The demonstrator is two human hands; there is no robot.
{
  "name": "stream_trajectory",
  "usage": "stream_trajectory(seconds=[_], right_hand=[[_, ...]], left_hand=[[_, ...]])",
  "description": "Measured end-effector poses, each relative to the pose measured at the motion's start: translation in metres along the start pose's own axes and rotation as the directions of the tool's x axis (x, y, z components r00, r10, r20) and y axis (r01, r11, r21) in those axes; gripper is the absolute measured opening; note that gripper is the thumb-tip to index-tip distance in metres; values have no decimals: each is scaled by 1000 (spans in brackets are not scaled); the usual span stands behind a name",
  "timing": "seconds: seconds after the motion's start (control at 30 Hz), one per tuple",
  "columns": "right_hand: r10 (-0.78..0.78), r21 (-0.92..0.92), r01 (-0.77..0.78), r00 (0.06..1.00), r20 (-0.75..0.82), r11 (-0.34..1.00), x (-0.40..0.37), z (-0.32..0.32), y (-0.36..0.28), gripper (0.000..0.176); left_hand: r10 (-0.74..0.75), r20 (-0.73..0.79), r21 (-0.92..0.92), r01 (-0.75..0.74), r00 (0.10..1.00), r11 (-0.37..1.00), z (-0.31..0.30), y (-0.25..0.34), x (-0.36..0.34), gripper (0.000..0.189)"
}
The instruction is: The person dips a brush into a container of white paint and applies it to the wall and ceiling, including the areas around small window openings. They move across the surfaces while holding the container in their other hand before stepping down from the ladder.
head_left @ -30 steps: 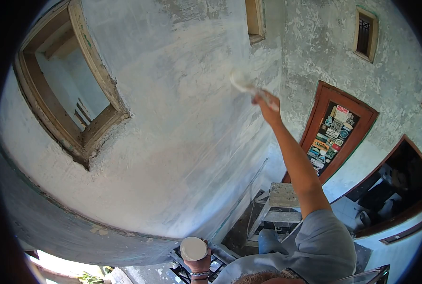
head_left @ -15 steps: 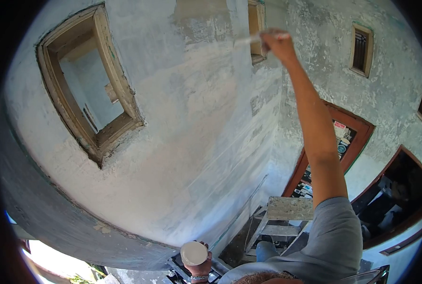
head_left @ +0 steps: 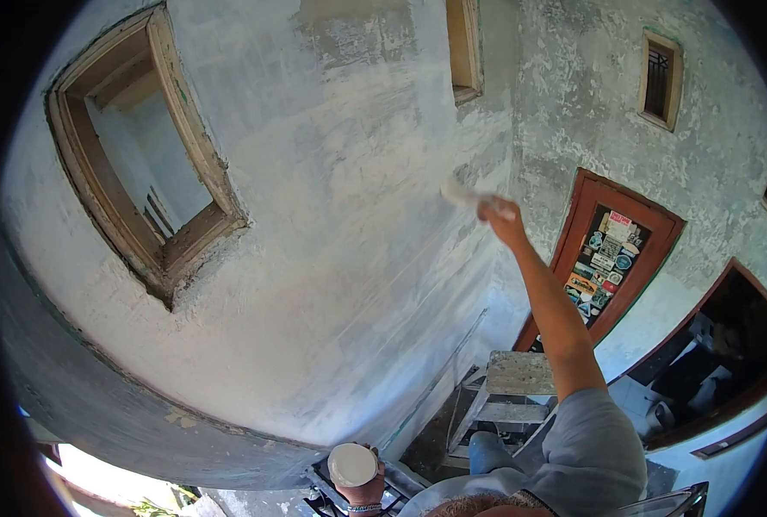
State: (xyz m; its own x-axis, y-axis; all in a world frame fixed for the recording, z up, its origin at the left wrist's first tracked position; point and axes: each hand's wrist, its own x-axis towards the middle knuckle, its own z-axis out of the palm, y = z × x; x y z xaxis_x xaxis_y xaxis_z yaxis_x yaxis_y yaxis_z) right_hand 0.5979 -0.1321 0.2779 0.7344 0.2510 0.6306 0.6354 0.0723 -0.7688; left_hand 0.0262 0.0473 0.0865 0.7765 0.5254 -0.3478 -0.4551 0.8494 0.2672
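Note:
My right hand (head_left: 505, 221) is stretched out toward the wall, its fingers closed round the handle of a paintbrush (head_left: 461, 192). The brush is blurred by motion, its pale head pointing left and overlapping the patchy whitish wall (head_left: 332, 233) in this view. Low down in front of my body, my left hand (head_left: 369, 491) grips a round tub (head_left: 353, 465) whose top shows as a pale, whitish disc. My left fingers wrap round its right side, and the rest of them are hidden beneath it.
A paint-spattered wooden stepladder (head_left: 519, 374) stands below my right arm. Left on the wall is a wooden window frame (head_left: 179, 77); a narrower frame (head_left: 475, 52) sits higher up. A red-brown door with stickers (head_left: 611, 258) and a dark window opening (head_left: 715, 345) lie to the right.
My right hand has swept downward with the paintbrush, from beside the narrow window frame to lower on the wall. My left hand and the tub have stayed nearly in place. The view has shifted slightly.

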Motion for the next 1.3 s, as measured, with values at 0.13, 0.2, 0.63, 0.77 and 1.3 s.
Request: stream_trajectory(seconds=[0.13, 0.2, 0.63, 0.77, 1.3], right_hand=[[170, -115, -155, 976, 132, 981, -13, -2, -15, 23], [5, -2, -5, 986, 165, 1000, 32, 9, -73, 19], [-320, 283, 356, 932, -169, 890, 145, 49, -216, 19], [-131, 214, 155, 984, -121, 964, 35, 51, -93, 14], [-455, 227, 504, 859, -233, 834, 166, 39, -341, 19]], left_hand=[[16, 19, 59, -17, 1000, 998, 4, -4, -1, 64], [4, 32, 57, -6, 999, 998, 5, -5, 1, 64], [26, 32, 50, -28, 999, 998, 2, -1, -13, 65], [12, 55, 33, -14, 998, 999, 1, 3, -16, 65], [31, 142, -11, -30, 989, 1000, 1, 0, -16, 66]])
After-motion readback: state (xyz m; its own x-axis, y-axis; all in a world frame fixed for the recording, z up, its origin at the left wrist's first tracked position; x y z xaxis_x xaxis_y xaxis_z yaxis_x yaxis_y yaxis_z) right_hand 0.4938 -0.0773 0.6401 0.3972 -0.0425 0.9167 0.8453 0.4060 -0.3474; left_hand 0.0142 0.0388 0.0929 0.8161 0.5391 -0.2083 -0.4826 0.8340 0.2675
